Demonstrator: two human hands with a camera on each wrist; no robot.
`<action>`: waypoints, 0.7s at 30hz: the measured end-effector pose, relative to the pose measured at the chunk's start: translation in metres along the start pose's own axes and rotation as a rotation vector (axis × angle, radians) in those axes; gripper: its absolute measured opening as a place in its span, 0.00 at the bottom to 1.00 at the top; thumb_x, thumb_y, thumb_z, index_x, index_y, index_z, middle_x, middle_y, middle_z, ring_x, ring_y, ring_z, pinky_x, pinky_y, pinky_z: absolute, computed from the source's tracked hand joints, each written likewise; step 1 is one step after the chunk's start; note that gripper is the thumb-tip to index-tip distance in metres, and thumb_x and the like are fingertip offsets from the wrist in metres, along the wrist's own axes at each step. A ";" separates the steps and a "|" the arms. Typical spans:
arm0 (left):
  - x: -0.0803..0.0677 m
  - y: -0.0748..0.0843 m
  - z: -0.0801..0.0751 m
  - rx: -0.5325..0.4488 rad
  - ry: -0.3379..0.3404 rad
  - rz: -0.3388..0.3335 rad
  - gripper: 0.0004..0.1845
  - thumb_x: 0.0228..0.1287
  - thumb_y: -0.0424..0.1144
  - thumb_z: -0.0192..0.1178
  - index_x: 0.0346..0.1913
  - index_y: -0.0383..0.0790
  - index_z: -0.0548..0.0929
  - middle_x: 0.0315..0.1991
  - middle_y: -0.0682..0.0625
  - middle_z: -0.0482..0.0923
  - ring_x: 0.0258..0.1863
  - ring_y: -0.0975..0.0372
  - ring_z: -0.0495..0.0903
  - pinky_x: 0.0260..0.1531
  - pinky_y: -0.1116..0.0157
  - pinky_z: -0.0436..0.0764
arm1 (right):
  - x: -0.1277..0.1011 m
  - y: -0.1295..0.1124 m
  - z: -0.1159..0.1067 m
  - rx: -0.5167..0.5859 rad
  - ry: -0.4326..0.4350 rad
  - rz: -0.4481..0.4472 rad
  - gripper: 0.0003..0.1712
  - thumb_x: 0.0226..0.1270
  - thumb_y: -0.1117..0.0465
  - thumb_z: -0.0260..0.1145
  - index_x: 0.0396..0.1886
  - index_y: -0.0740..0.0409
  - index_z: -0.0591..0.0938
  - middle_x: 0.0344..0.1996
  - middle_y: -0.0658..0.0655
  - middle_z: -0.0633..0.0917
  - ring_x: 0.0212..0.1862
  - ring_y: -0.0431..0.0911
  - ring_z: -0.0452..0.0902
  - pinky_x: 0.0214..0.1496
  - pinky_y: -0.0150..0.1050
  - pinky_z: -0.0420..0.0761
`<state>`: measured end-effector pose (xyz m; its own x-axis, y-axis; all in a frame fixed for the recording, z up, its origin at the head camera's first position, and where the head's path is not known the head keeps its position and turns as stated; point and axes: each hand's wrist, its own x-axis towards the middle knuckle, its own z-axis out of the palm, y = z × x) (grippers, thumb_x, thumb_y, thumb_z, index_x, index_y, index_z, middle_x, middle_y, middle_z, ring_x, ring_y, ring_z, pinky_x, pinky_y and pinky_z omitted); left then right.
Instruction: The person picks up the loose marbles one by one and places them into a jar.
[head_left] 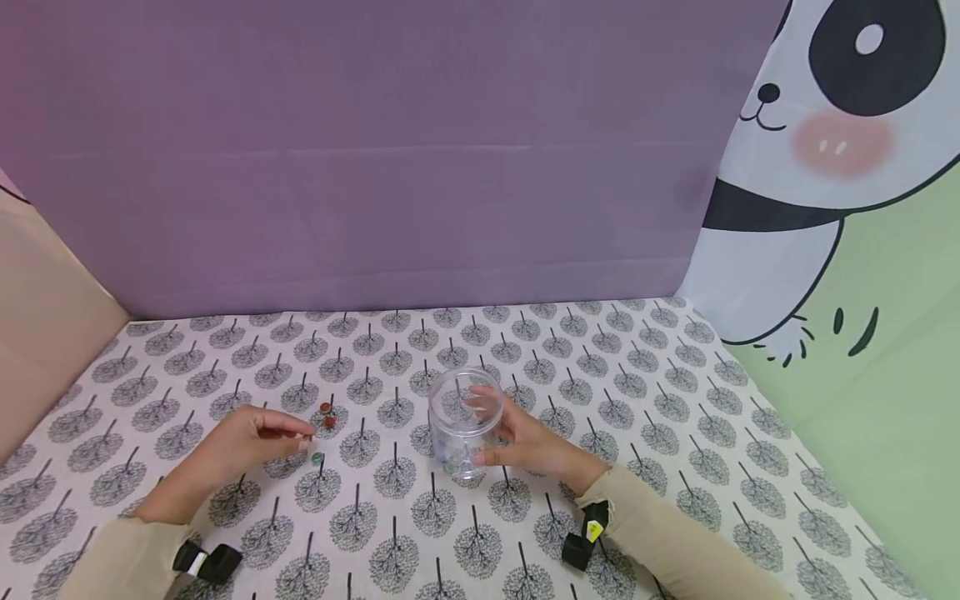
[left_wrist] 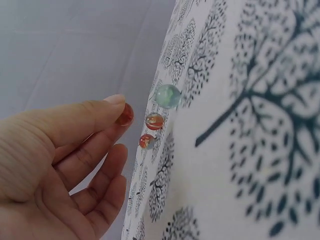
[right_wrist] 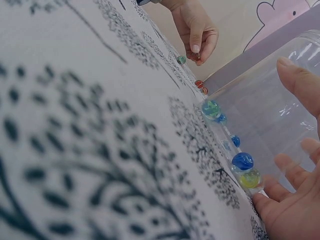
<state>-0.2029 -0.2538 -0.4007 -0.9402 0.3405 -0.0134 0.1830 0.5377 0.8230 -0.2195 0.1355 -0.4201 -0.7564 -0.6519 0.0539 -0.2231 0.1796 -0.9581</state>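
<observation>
My left hand (head_left: 243, 442) pinches a red marble (left_wrist: 126, 116) between thumb and index fingertip, just above the cloth; its other fingers curl loosely below. A clear green marble (left_wrist: 168, 96) lies on the cloth close to those fingertips, along with two red-and-white marbles (left_wrist: 154, 121) a little beyond. With my right hand (head_left: 532, 442) I hold an upright, lidless clear jar (head_left: 442, 425), thumb in front and fingers round its far side. At the jar's bottom sit several marbles, among them a blue one (right_wrist: 243, 161), a yellow one (right_wrist: 249, 177) and a green one (right_wrist: 211, 108).
A white cloth (head_left: 393, 554) printed with grey trees covers the table. Behind it rises a purple backdrop (head_left: 405, 217), with a panda-printed green panel (head_left: 885, 350) on the right and a beige panel (head_left: 52, 333) on the left.
</observation>
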 end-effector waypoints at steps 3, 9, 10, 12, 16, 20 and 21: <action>0.000 0.003 0.000 0.007 0.014 -0.002 0.14 0.57 0.35 0.65 0.45 0.31 0.83 0.38 0.43 0.82 0.31 0.64 0.80 0.33 0.68 0.81 | 0.001 0.002 0.001 0.003 0.002 -0.007 0.52 0.55 0.65 0.70 0.73 0.51 0.50 0.70 0.60 0.59 0.70 0.54 0.55 0.70 0.46 0.57; -0.002 0.010 0.001 0.066 0.046 -0.001 0.13 0.57 0.37 0.65 0.45 0.35 0.84 0.42 0.43 0.82 0.34 0.67 0.78 0.34 0.68 0.80 | 0.000 0.001 0.002 -0.001 0.009 0.012 0.51 0.55 0.63 0.70 0.73 0.50 0.50 0.70 0.59 0.60 0.70 0.53 0.55 0.70 0.45 0.57; -0.002 0.011 0.001 0.081 0.054 0.003 0.13 0.57 0.37 0.65 0.45 0.36 0.85 0.42 0.43 0.82 0.34 0.68 0.78 0.34 0.68 0.79 | 0.000 0.001 0.002 -0.003 0.011 0.022 0.52 0.55 0.63 0.71 0.73 0.50 0.50 0.70 0.58 0.60 0.70 0.53 0.56 0.70 0.45 0.57; -0.001 0.013 0.000 0.101 0.066 0.015 0.12 0.57 0.37 0.65 0.44 0.37 0.85 0.43 0.43 0.82 0.35 0.68 0.78 0.35 0.69 0.79 | -0.001 -0.001 0.002 -0.004 0.020 0.041 0.52 0.54 0.62 0.71 0.73 0.49 0.51 0.70 0.57 0.61 0.70 0.52 0.56 0.70 0.43 0.57; 0.001 0.016 0.000 0.117 0.072 0.035 0.12 0.57 0.37 0.65 0.44 0.38 0.85 0.45 0.42 0.82 0.35 0.69 0.77 0.32 0.69 0.79 | -0.001 -0.003 0.002 -0.004 0.028 0.050 0.52 0.54 0.62 0.71 0.73 0.48 0.51 0.70 0.56 0.61 0.70 0.51 0.56 0.70 0.42 0.57; 0.002 0.019 0.001 0.130 0.071 0.060 0.11 0.58 0.37 0.64 0.44 0.38 0.85 0.46 0.42 0.82 0.33 0.68 0.76 0.27 0.68 0.78 | -0.001 -0.002 0.001 -0.009 0.018 0.031 0.53 0.54 0.62 0.71 0.74 0.48 0.50 0.70 0.58 0.60 0.70 0.52 0.56 0.70 0.43 0.57; 0.003 0.020 0.001 0.135 0.072 0.066 0.11 0.59 0.37 0.64 0.44 0.39 0.85 0.46 0.42 0.82 0.34 0.69 0.77 0.28 0.68 0.78 | 0.000 -0.002 0.001 -0.012 0.018 0.032 0.53 0.54 0.62 0.71 0.74 0.48 0.50 0.70 0.58 0.60 0.70 0.52 0.56 0.70 0.42 0.58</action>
<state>-0.2017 -0.2413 -0.3843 -0.9421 0.3248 0.0835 0.2778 0.6162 0.7370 -0.2178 0.1344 -0.4184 -0.7741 -0.6324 0.0289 -0.2065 0.2092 -0.9558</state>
